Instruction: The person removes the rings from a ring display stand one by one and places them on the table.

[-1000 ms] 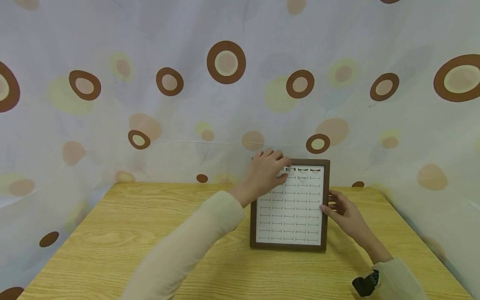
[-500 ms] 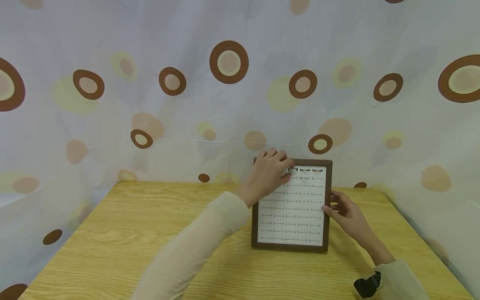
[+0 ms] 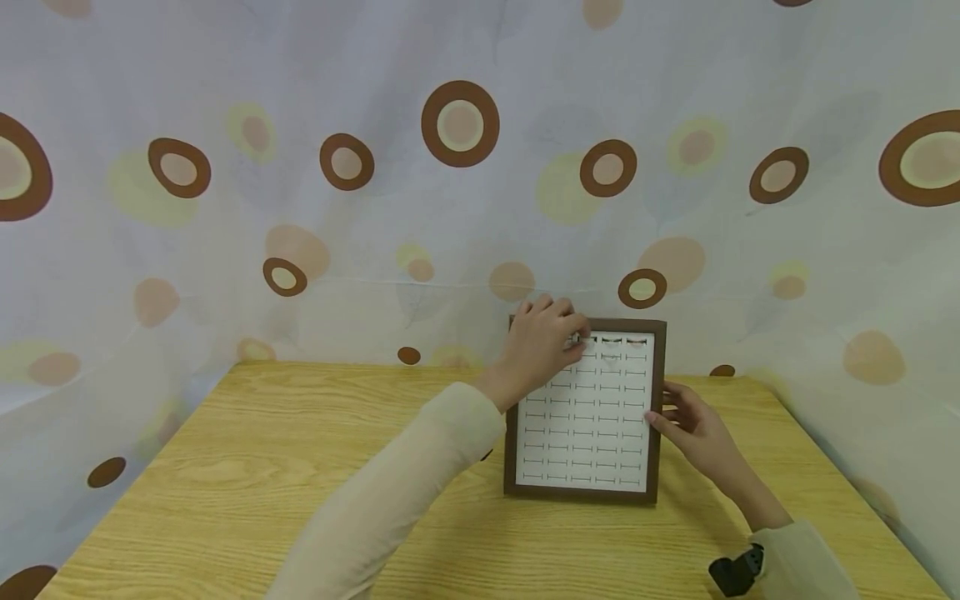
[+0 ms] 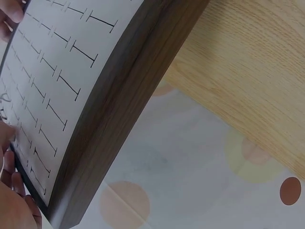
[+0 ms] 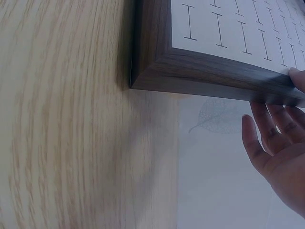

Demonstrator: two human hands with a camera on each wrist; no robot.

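Observation:
A brown wooden frame (image 3: 581, 495) around a white panel (image 3: 581, 433) with rows of slits stands nearly upright on the table. My left hand (image 3: 536, 346) is at its upper left, fingers bent, thumb and fingertips close together over a top-row slit. Whether they pinch something small is hidden; in the left wrist view that hand (image 4: 16, 195) shows at the lower left edge. Small curved pieces (image 3: 611, 340) sit in top-row slits, too small to identify. My right hand (image 3: 701, 433) grips the frame's right edge, thumb on the front, fingers (image 5: 281, 121) behind.
The wood-grain table (image 3: 247, 467) extends around the frame. Behind it hangs a pale curtain (image 3: 375, 225) with brown rings and ovals. A black device (image 3: 735, 572) is strapped at the right wrist.
The whole head view has shifted slightly. My left fingertips have moved a little over the upper slits. The right hand keeps its hold on the frame.

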